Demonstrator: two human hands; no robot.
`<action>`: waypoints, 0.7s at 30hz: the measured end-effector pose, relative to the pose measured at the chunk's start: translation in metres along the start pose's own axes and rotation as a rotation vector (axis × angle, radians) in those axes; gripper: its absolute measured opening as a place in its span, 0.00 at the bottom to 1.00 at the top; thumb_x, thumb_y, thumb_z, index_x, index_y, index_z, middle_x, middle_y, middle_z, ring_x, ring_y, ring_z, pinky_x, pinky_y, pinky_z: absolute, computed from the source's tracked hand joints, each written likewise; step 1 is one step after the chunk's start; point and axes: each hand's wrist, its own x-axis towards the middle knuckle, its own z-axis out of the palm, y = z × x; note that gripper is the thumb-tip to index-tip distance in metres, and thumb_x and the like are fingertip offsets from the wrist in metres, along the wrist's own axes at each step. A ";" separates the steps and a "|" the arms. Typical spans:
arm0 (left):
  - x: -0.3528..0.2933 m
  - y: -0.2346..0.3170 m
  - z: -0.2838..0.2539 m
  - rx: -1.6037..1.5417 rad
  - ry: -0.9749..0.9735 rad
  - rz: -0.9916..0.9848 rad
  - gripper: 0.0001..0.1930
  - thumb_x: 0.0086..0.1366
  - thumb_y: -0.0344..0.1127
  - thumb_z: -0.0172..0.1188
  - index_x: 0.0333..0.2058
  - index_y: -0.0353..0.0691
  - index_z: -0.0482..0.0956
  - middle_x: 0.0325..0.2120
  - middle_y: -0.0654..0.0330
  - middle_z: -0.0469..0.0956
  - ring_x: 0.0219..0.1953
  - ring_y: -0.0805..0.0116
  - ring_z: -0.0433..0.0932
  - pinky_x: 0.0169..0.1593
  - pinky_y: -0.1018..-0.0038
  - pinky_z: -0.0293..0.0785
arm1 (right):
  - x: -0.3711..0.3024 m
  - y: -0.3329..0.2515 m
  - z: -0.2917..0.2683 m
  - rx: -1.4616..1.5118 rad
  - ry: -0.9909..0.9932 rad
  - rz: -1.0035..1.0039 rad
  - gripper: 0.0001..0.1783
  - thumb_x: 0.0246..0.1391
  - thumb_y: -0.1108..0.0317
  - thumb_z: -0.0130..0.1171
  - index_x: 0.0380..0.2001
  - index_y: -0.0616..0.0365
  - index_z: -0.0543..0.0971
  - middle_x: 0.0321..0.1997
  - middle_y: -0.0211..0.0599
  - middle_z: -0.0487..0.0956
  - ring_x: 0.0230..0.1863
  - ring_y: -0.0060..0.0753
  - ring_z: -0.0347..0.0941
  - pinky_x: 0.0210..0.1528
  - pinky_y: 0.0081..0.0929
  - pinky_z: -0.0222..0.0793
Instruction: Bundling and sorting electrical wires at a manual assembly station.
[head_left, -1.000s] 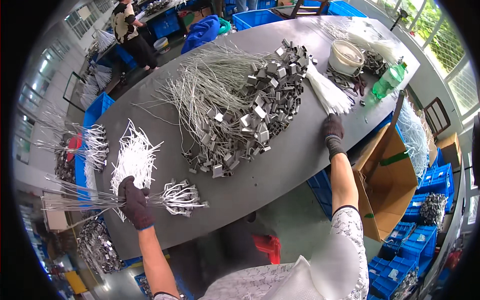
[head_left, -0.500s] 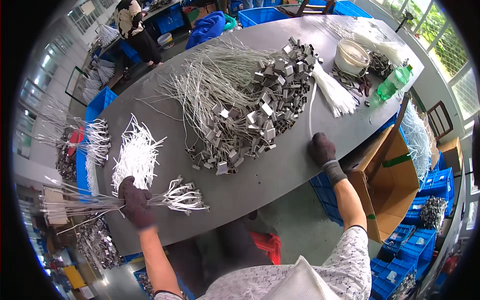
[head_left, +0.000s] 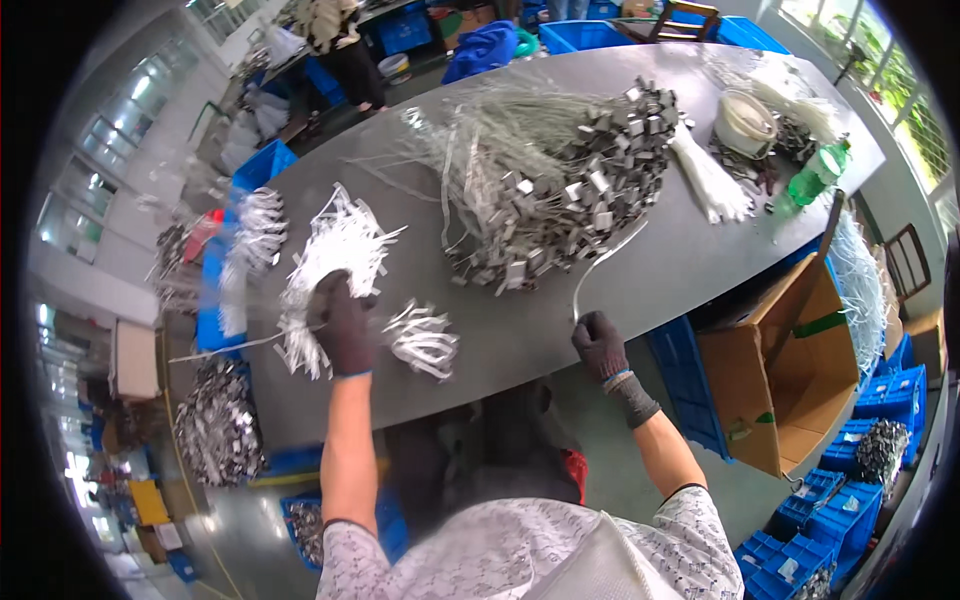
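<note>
My left hand (head_left: 343, 325), in a dark glove, is closed at the near edge of a pile of white strips (head_left: 345, 240). A bundle of wires with white looped ends (head_left: 422, 340) sticks out on its right side; its tails to the left are smeared by motion. My right hand (head_left: 600, 345), gloved too, is closed near the table's front edge on one end of a thin white strip (head_left: 590, 268). The strip curves up toward a large heap of wires with metal clips (head_left: 570, 195); whether it touches the heap I cannot tell.
On the grey table (head_left: 490, 350) stand a white tub (head_left: 745, 125) and a green bottle (head_left: 818, 175), with a white strip bundle (head_left: 708, 178) nearby. An open cardboard box (head_left: 730, 380) is at the right edge. Blue crates (head_left: 840, 510) surround the table. A person (head_left: 345, 60) stands far left.
The view has shifted, so the table sits farther right. My right hand has moved left along the front edge, drawing the strip toward the heap. My left hand has moved slightly toward the white pile.
</note>
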 end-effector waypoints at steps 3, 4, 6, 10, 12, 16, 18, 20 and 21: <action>-0.013 0.015 -0.008 0.002 -0.420 0.015 0.11 0.68 0.32 0.58 0.45 0.33 0.80 0.21 0.64 0.76 0.20 0.76 0.75 0.30 0.74 0.78 | -0.011 -0.066 0.042 0.148 -0.187 -0.096 0.06 0.57 0.69 0.58 0.34 0.61 0.76 0.25 0.38 0.76 0.28 0.25 0.72 0.34 0.30 0.71; -0.013 0.020 -0.012 0.048 -0.508 0.026 0.12 0.68 0.31 0.58 0.48 0.33 0.79 0.25 0.60 0.80 0.23 0.74 0.77 0.29 0.74 0.78 | -0.013 -0.092 0.058 0.222 -0.249 -0.153 0.06 0.57 0.69 0.58 0.34 0.61 0.76 0.25 0.39 0.76 0.28 0.26 0.72 0.34 0.31 0.71; -0.009 0.026 -0.017 0.016 -0.628 -0.080 0.13 0.68 0.29 0.57 0.50 0.33 0.78 0.34 0.56 0.83 0.26 0.77 0.77 0.31 0.77 0.77 | -0.011 -0.146 0.081 0.159 -0.260 -0.356 0.07 0.57 0.68 0.58 0.33 0.62 0.76 0.25 0.37 0.76 0.29 0.25 0.72 0.34 0.31 0.71; 0.004 0.028 -0.031 0.123 -0.854 -0.203 0.13 0.67 0.31 0.56 0.48 0.35 0.81 0.38 0.61 0.82 0.32 0.78 0.76 0.39 0.80 0.75 | -0.014 -0.240 0.109 0.120 -0.304 -0.583 0.09 0.57 0.67 0.58 0.33 0.64 0.76 0.25 0.33 0.77 0.31 0.27 0.73 0.35 0.32 0.71; 0.004 0.029 -0.038 0.066 -0.958 0.077 0.13 0.65 0.31 0.55 0.45 0.34 0.82 0.36 0.62 0.82 0.36 0.74 0.78 0.44 0.76 0.75 | -0.033 -0.271 0.112 0.364 -0.446 -0.516 0.10 0.60 0.65 0.57 0.32 0.62 0.77 0.24 0.29 0.76 0.27 0.24 0.72 0.29 0.28 0.69; 0.002 0.041 -0.059 0.581 -0.890 0.391 0.15 0.61 0.41 0.54 0.37 0.38 0.85 0.30 0.55 0.84 0.35 0.59 0.82 0.43 0.64 0.76 | -0.089 -0.287 0.106 0.555 -0.686 -0.117 0.11 0.64 0.66 0.55 0.33 0.64 0.77 0.24 0.22 0.74 0.25 0.14 0.67 0.27 0.21 0.63; 0.004 0.048 -0.064 0.899 -0.864 0.427 0.17 0.61 0.45 0.56 0.36 0.38 0.85 0.30 0.55 0.85 0.34 0.58 0.82 0.42 0.64 0.76 | -0.118 -0.281 0.124 0.498 -0.652 -0.107 0.09 0.63 0.67 0.56 0.33 0.63 0.77 0.23 0.24 0.75 0.24 0.17 0.68 0.27 0.23 0.65; 0.006 0.054 -0.066 1.214 -0.826 0.450 0.19 0.61 0.49 0.57 0.35 0.38 0.85 0.30 0.55 0.85 0.33 0.58 0.82 0.41 0.63 0.77 | -0.133 -0.275 0.146 0.486 -0.626 -0.137 0.07 0.61 0.69 0.58 0.33 0.62 0.77 0.23 0.27 0.75 0.24 0.20 0.70 0.28 0.26 0.67; 0.004 0.054 -0.066 1.052 -0.930 0.093 0.21 0.65 0.54 0.56 0.35 0.39 0.83 0.25 0.56 0.83 0.28 0.59 0.81 0.36 0.61 0.76 | -0.138 -0.272 0.156 0.442 -0.576 -0.343 0.05 0.59 0.70 0.58 0.33 0.60 0.77 0.24 0.32 0.77 0.24 0.27 0.72 0.29 0.29 0.69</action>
